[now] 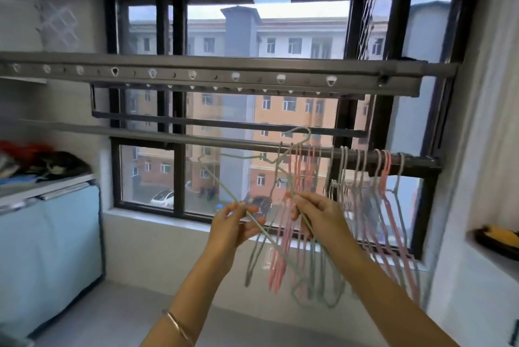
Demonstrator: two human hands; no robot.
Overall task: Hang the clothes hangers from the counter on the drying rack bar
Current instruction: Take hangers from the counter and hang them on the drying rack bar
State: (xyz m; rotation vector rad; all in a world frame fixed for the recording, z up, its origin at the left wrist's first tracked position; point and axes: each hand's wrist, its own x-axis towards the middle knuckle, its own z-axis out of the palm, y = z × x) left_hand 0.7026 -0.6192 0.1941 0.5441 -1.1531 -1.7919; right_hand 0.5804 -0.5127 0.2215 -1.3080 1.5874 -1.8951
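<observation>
At dark metal drying-rack bar [224, 145]: left hand [238, 224], right hand [316, 216], apart, pinching pale-green wire hanger [217, 180]; hook [302, 130] above bar, seemingly unseated. Next: lower, release.

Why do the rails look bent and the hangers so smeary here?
Head view: the wide-angle lens bows the drying rack bar and the upper rail; the hung hangers and the green hanger gripped by the left hand and right hand are blurred, probably by motion; daylight behind the window frame leaves it dark.
</observation>
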